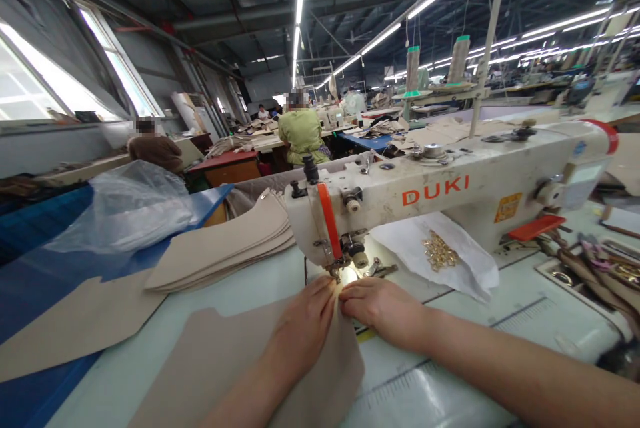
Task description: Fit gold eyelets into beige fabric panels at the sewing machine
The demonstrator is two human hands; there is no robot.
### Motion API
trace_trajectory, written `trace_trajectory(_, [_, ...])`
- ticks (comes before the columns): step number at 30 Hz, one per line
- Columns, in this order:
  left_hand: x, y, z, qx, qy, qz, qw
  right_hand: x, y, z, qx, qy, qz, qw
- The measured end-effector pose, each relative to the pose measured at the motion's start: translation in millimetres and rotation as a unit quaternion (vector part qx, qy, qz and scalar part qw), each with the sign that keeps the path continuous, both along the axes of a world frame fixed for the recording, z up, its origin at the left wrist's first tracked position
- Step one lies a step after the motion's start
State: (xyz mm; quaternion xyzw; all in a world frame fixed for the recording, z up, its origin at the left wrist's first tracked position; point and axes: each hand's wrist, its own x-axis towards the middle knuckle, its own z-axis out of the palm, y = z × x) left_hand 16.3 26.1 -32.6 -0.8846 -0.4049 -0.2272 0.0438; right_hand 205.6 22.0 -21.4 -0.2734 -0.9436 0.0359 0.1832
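Note:
A beige fabric panel (pixel 220 348) lies on the sewing table, its upper edge running to the needle area of a white sewing machine (pixel 380 195) marked DUKI. My left hand (pixel 313 315) rests over the panel, fingers closed on it just before the presser foot (pixel 337 273). From the other side, my right hand (pixel 380 308) meets it with bent fingers pressed together at the panel's edge. The fingertips of both hands nearly touch, and whatever lies right between them is hidden. A lamp lights the spot under the needle.
Stacked beige panels (pixel 225 241) lie left of the machine head, with another panel (pixel 85 321) on a blue surface beside a clear plastic bag (pixel 135 208). Small gold metal pieces (pixel 439 251) sit on white paper (pixel 400 241) behind my right hand. A tray (pixel 575 281) stands at right.

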Motion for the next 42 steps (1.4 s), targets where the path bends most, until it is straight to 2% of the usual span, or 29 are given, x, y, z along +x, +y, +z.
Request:
trace_trajectory(10, [-0.9, 2.4, -4.4, 0.01, -0.006, 0.012, 1.0, 1.4, 1.0, 1.3, -0.007, -0.002, 0.003, 1.0])
trace_trajectory(26, [4.5, 1.5, 2.4, 0.019, 0.008, 0.013, 1.0, 2.7, 3.2, -2.1, -0.009, 0.016, 0.004, 1.0])
trace_trajectory(29, [-0.3, -8.5, 5.0, 0.011, -0.003, 0.02, 1.0, 0.0, -1.5, -2.7, 0.004, 0.009, 0.027, 1.0])
trace_trajectory(33, [-13.9, -34.6, 5.9, 0.002, -0.013, 0.019, 1.0, -8.9, -15.7, -4.7, 0.03, 0.006, 0.065, 0.997])
trace_trajectory(38, [-23.7, -54.9, 7.8, -0.032, -0.006, 0.05, 0.998, -15.7, -24.6, -7.1, 0.058, 0.021, 0.091, 0.994])
trace_trajectory(40, [-28.3, -63.3, 8.8, -0.018, 0.0, 0.073, 0.997, -15.5, -23.8, -8.3, 0.067, 0.027, 0.099, 0.992])
trace_trajectory(42, [-38.6, -77.1, 5.4, 0.024, 0.017, 0.06, 0.998, -14.4, -22.5, -9.7, 0.067, 0.03, 0.103, 0.992])
